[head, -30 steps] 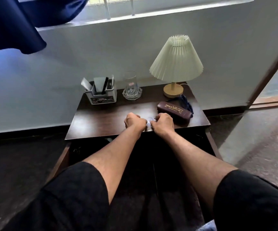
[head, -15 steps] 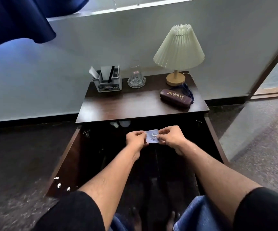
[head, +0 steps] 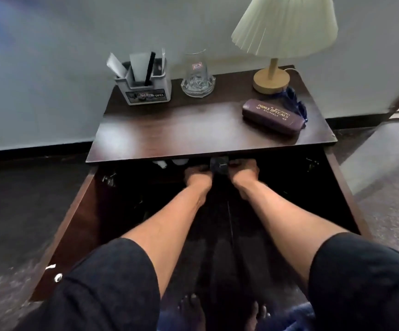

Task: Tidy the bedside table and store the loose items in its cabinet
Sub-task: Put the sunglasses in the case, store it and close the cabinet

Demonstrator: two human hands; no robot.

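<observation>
My left hand (head: 197, 178) and my right hand (head: 244, 174) reach into the dark open cabinet just under the front edge of the bedside table (head: 170, 137). Between them they pinch a small flat packet (head: 219, 165), which looks dark in the shadow; my fingertips are partly hidden by the table edge. On the tabletop lie a brown glasses case (head: 273, 117) at the right with a blue cloth (head: 297, 105) behind it. A white organizer box (head: 146, 88) with cards and a pen stands at the back left.
A glass on a crystal dish (head: 198, 78) and a pleated lamp (head: 284, 27) stand at the back. Both cabinet doors are swung open: left door (head: 74, 223), right door (head: 344, 194). Small white items (head: 164, 163) lie inside the cabinet. My bare feet (head: 193, 311) are below.
Both hands lifted the small packet off the tabletop, brought it down in front, and have now pushed it forward into the cabinet. My head has tilted down and moved closer.
</observation>
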